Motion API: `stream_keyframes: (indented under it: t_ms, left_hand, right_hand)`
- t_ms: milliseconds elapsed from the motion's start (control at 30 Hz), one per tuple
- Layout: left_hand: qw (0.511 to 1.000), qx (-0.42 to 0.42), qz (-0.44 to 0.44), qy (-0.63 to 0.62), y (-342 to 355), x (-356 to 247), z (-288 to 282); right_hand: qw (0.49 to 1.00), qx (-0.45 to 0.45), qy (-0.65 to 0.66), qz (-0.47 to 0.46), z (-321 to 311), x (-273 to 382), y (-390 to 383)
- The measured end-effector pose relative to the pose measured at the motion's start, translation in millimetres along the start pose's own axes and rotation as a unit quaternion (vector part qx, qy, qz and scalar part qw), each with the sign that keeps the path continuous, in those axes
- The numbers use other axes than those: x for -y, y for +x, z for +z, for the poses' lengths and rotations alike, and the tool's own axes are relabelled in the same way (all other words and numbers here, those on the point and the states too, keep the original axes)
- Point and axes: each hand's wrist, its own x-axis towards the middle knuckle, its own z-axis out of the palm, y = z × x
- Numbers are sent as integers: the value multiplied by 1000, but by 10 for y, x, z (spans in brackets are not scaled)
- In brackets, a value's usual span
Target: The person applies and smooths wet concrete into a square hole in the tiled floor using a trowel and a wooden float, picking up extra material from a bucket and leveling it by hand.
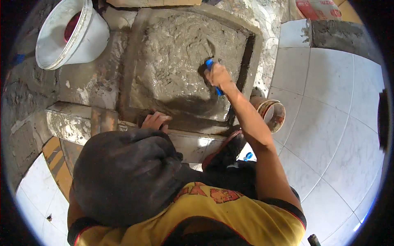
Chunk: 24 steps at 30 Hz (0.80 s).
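Wet grey cement (180, 45) fills a square mould (256, 51); its surface is lumpy and glistens. In my right hand (218, 76) is a tool with a blue handle (210, 62), held over the right half of the cement; its working end is hard to make out against the dark mix. My left hand (156, 122) rests at the mould's near edge, left of centre, with its fingers somewhat apart and nothing seen in them. My forearm (250, 119) crosses the mould's right front corner.
A white bucket (86, 45) with something red inside stands back left. A small stained bucket (275, 123) is beside my right forearm. White floor tiles (328, 123) lie to the right, a sack (318, 9) behind them. My shoe (221, 149) is below the mould, near a tiled ledge (69, 121).
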Motion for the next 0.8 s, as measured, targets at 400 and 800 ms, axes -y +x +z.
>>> stream_keyframes:
  t_ms: [400,800]
  left_hand:
    - [999,-4,-40,0,-228,150,86]
    - [989,26,-137,-49,-59,-155,-160]
  right_hand:
    - [974,-33,-216,-65,-1145,-742,253]
    - [952,170,-230,-107,-249,-657,1101]
